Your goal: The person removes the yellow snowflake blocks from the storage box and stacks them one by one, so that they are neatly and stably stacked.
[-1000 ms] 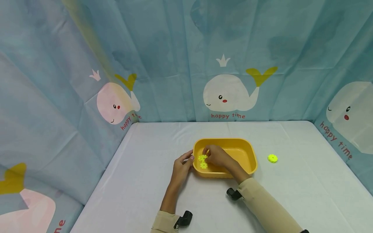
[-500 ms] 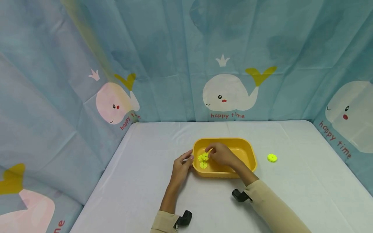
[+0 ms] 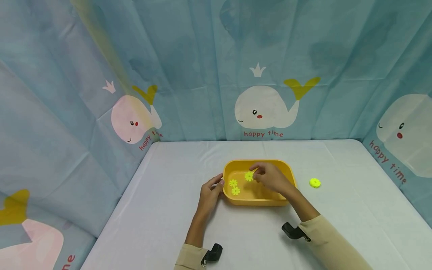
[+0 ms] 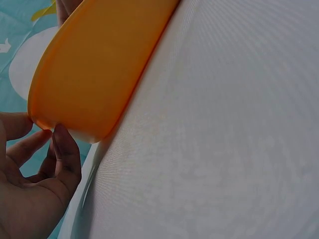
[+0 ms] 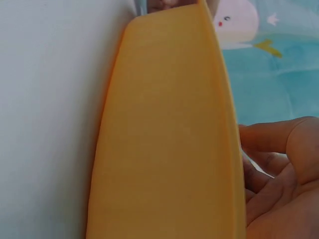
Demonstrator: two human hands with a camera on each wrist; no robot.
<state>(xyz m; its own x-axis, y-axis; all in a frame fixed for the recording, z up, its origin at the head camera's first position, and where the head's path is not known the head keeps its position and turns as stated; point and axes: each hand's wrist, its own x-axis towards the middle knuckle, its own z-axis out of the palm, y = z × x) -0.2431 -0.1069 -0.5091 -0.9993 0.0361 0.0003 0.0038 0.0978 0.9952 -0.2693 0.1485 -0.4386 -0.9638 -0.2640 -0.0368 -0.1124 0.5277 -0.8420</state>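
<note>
A yellow plastic tray stands on the white table. My left hand holds its left end, with thumb and fingertips at the rim; the left wrist view shows them against the orange-looking wall. Inside the tray, my right hand pinches a bright yellow notched interlocking disc near the far side. Two more discs, one upper and one lower, lie at the left end of the tray floor. In the right wrist view, the tray's wall hides the fingertips and the disc.
Another yellow disc, seemingly stacked on others, lies on the table right of the tray. The white tablecloth reaches back to a blue whale-print curtain. Black wrist cameras stick out from both sleeves.
My right hand has moved right and a little away across the tray, taking one disc from beside the other two. The left hand and the tray have stayed in place.
</note>
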